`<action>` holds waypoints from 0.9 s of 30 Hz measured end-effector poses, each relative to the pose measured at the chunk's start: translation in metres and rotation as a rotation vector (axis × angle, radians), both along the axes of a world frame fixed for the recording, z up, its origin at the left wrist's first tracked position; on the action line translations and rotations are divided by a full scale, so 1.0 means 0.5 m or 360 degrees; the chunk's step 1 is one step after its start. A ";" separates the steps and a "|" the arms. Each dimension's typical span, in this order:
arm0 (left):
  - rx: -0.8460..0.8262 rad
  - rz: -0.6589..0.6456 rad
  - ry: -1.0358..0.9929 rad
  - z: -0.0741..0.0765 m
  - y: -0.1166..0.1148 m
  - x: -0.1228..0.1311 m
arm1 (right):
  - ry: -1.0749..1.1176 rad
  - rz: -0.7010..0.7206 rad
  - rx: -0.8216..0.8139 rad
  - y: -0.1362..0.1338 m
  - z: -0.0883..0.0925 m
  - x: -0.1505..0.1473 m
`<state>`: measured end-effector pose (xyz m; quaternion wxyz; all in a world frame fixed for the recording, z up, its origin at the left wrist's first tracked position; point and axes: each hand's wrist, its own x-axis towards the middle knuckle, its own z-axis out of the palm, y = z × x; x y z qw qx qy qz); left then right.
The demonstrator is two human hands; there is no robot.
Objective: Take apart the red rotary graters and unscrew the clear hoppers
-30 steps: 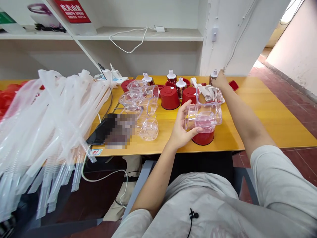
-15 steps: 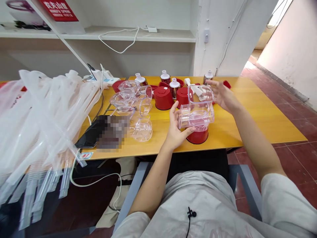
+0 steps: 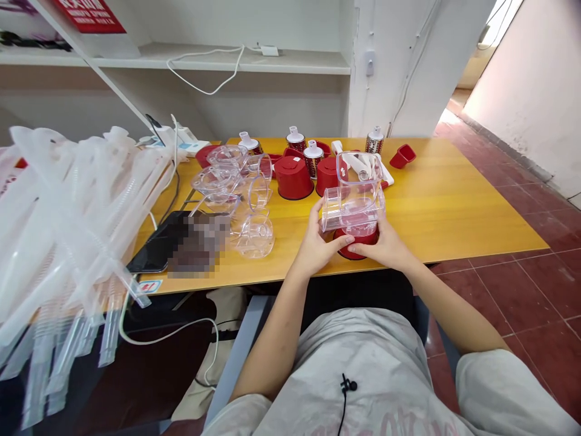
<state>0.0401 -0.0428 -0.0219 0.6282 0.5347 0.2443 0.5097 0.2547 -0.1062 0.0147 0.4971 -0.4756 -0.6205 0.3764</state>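
Left hand [image 3: 315, 243] and right hand [image 3: 382, 247] are both cupped around a clear plastic housing [image 3: 351, 203], fingers curled under its lower edge, thumbs pressing in. It's sitting right over a red base [image 3: 345, 252] on the yellow tabletop [image 3: 454, 212], with red cups [image 3: 294, 178] just behind and loose clear pieces [image 3: 254, 236] off to the left

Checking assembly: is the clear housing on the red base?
Seems on: the clear housing sits atop the red base, held by the left hand and right hand; cannot tell if locked.
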 end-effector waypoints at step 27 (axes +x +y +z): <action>0.0572 -0.0102 -0.0037 0.089 0.051 0.002 | 0.0469 0.0249 -0.0215 0.048 -0.023 0.099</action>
